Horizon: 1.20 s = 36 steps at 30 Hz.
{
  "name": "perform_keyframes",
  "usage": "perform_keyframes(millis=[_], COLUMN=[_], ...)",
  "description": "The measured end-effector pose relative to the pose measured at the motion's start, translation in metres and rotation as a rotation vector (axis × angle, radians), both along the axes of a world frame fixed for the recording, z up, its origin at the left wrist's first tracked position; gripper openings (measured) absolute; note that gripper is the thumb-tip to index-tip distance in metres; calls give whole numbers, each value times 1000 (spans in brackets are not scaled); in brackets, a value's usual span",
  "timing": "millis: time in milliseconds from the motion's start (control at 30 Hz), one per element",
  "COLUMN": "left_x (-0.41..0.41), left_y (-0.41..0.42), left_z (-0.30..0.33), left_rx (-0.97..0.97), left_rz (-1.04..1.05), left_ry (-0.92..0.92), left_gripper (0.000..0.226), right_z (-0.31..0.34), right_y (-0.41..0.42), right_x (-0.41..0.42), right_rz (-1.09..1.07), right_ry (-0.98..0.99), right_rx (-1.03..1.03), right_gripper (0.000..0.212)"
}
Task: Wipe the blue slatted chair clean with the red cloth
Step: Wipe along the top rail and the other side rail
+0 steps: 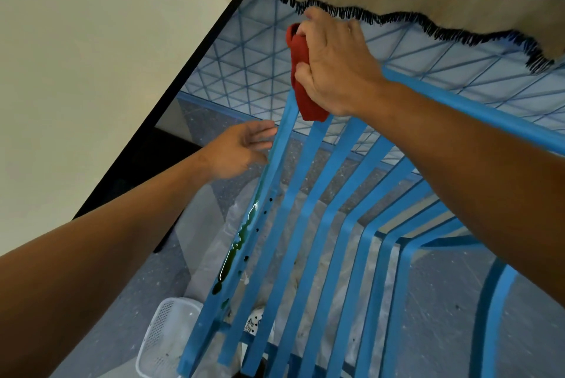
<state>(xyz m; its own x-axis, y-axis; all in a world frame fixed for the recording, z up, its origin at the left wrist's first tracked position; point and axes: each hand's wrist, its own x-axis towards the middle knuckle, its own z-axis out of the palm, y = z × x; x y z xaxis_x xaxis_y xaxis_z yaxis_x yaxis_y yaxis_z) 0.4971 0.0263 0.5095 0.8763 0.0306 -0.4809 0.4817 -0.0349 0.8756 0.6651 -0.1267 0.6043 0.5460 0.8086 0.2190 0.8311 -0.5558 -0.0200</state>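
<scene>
Speckled grey floor under blue chair; right hand clenches red cloth, left hand open

You look down on the blue chair, its long parallel slats running away from you toward the rounded top edge. Dark green liquid streaks the leftmost slat, well below your fingers. The red cloth is bunched under those fingers, pressed against the slats' upper ends.
</scene>
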Motion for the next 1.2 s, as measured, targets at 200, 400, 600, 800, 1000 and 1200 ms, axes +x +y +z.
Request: perform_keyframes(millis=[200, 400, 600, 800, 1000, 1200], left_x=[-15, -39, -47, -39, -22, -34], left_y=[2, 0, -10, -13, -20, -20], left_z=[-7, -17, -13, -1, 14, 9], left_rx=[-45, -34, -61, -6, 24, 211], left_rz=[19, 17, 100, 85, 130, 22], left_ry=[25, 22, -13, -36, -33, 48], left_gripper=[78, 80, 80, 71, 67, 84], right_z=[-39, -87, -86, -22, 27, -51], right_y=[-5, -28, -29, -25, -16, -13], right_x=[-25, -47, -60, -46, -23, -43], right_rz=[-17, -31, -42, -125, -63, -68], right_ry=[-345, -356, 3, -2, -79, -52], right_rx=[34, 223, 176, 74, 182, 34], right_gripper=[14, 18, 21, 42, 32, 20])
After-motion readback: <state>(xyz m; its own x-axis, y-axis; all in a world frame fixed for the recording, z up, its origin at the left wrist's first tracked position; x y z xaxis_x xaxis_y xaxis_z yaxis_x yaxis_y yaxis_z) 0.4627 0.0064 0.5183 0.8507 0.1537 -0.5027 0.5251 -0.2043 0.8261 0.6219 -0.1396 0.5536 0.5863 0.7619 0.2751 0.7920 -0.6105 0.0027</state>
